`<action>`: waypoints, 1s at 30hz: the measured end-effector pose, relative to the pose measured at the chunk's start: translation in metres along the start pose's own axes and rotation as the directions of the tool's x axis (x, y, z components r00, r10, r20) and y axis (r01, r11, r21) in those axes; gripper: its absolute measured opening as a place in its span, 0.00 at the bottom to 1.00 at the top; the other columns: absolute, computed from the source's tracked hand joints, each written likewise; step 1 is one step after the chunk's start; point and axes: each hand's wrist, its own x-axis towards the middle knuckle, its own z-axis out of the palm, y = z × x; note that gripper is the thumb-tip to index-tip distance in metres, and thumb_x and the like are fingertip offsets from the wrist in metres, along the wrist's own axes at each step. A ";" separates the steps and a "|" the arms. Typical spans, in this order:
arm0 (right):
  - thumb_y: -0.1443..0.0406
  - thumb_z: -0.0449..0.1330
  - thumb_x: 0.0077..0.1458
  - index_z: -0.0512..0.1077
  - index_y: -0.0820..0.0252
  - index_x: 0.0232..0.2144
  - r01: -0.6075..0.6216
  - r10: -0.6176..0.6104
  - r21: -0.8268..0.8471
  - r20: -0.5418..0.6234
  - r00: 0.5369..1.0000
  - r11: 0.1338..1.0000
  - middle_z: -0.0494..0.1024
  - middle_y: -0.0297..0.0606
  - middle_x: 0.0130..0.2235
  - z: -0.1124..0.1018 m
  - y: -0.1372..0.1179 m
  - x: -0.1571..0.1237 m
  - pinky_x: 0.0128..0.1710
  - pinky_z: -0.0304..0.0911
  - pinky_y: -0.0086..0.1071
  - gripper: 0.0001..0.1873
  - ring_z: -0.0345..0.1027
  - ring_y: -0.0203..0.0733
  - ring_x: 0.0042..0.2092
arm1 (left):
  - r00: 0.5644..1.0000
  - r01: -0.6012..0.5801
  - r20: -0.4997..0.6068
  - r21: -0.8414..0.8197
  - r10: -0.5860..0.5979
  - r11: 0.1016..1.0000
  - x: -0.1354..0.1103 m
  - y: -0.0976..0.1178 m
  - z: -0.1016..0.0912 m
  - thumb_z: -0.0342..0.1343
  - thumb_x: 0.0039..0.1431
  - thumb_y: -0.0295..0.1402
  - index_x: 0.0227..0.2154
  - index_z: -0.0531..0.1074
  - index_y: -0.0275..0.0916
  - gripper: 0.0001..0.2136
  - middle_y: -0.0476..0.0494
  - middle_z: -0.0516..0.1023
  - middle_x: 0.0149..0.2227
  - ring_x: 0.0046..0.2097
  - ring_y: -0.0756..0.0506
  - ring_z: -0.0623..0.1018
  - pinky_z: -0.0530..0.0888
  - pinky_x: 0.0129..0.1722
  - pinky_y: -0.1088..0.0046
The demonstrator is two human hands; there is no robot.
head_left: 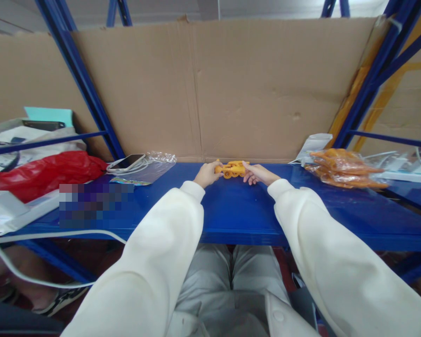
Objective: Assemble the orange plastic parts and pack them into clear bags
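While both arms stretch forward in white sleeves, my left hand [206,174] and right hand [258,174] pinch small orange plastic part [232,169] from either end, fingers closed on it. Part rests on blue shelf [238,210], close to cardboard wall [249,93]. Looks light, rigid, smooth. Small round bits underneath probably delicate, so grip seems safest on solid ends, gently. Phone [128,162] lies well to left. Clear bag of orange pieces [344,167] sits to right.
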 end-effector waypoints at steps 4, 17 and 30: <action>0.51 0.57 0.68 0.72 0.61 0.36 0.039 -0.039 0.030 -0.001 0.999 0.999 0.78 0.34 0.23 0.000 0.000 -0.003 0.15 0.55 0.21 0.19 0.65 0.29 0.18 | 1.000 0.004 0.005 0.005 -0.004 1.000 -0.001 0.000 -0.001 0.64 0.57 0.27 0.47 0.79 0.38 0.14 0.48 0.82 0.26 0.32 0.45 0.82 0.76 0.41 0.72; 0.52 0.56 0.69 0.73 0.63 0.32 0.086 -0.089 -0.025 -0.137 0.987 0.996 0.77 0.37 0.23 -0.004 0.003 0.005 0.17 0.55 0.24 0.21 0.63 0.30 0.17 | 0.998 0.060 -0.039 0.067 -0.057 0.996 -0.002 -0.003 -0.002 0.59 0.60 0.28 0.49 0.77 0.40 0.14 0.44 0.84 0.33 0.37 0.43 0.83 0.76 0.43 0.71; 0.69 0.68 0.53 0.78 0.61 0.53 0.193 -0.392 -0.677 -0.153 0.907 0.710 0.77 0.50 0.59 -0.019 0.033 0.036 0.65 0.62 0.45 0.24 0.71 0.54 0.61 | 0.970 0.242 -0.056 0.161 -0.236 0.957 0.002 -0.047 -0.004 0.56 0.58 0.23 0.50 0.81 0.48 0.20 0.39 0.84 0.51 0.53 0.37 0.82 0.76 0.54 0.63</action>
